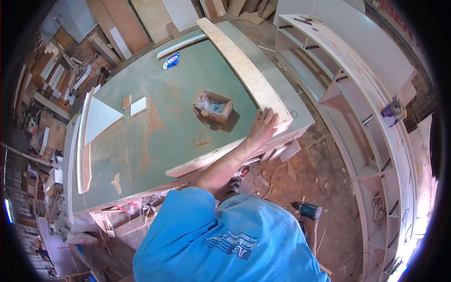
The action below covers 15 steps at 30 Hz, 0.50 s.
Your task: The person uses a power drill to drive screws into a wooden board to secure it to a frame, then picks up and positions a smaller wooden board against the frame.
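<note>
My left hand [264, 126] grips the corner where a long pale wooden board [237, 61] meets a front board [206, 162] standing on edge. Its fingers curl over the top face there. Down by my right side, my right hand [311, 223] is closed around a cordless drill [308, 210], blue and black, its nose turned to the left; the fingers are mostly hidden. A small open cardboard box [213, 107] with plastic bags in it sits on the green worktable [174, 101], left of my left hand.
On the table lie a white triangular panel [101, 117], a small white square [138, 106], a blue packet [172, 61] and sawdust. A long white shelf unit [338, 89] stands to the right. Wood scraps and a cable litter the floor [324, 164].
</note>
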Motion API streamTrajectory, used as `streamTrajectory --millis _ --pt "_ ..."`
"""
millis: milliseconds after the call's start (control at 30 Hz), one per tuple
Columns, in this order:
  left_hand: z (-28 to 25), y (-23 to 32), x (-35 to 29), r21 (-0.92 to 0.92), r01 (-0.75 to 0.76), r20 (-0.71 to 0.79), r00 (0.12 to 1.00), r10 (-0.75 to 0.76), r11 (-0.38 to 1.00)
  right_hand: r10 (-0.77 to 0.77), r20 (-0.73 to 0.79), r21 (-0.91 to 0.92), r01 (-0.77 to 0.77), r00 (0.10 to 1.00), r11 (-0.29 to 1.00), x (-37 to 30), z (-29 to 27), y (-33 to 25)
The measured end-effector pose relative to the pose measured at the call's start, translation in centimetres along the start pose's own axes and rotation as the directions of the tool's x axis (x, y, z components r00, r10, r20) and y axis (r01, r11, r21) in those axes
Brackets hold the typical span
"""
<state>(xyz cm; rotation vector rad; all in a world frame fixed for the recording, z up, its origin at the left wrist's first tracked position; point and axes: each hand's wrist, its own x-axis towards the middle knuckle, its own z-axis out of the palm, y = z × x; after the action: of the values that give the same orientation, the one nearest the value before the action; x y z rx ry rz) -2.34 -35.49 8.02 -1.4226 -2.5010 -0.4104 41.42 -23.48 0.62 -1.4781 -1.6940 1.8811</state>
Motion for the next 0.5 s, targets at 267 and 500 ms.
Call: streamTrajectory --millis 267,500 --pt "-5.9 -7.0 -12.7 -0.344 0.399 -0.112 0.881 -0.459 0.850 0.097 0.053 0.175 -0.105 0.994 0.979 -0.5 6.0 -11.2" --pt "-10.9 -12.5 -23.0 -0.313 0.571 0.579 0.748 -0.324 0.759 -0.196 0.278 0.450 0.053 0.940 0.891 1.3 17.7 -23.0"
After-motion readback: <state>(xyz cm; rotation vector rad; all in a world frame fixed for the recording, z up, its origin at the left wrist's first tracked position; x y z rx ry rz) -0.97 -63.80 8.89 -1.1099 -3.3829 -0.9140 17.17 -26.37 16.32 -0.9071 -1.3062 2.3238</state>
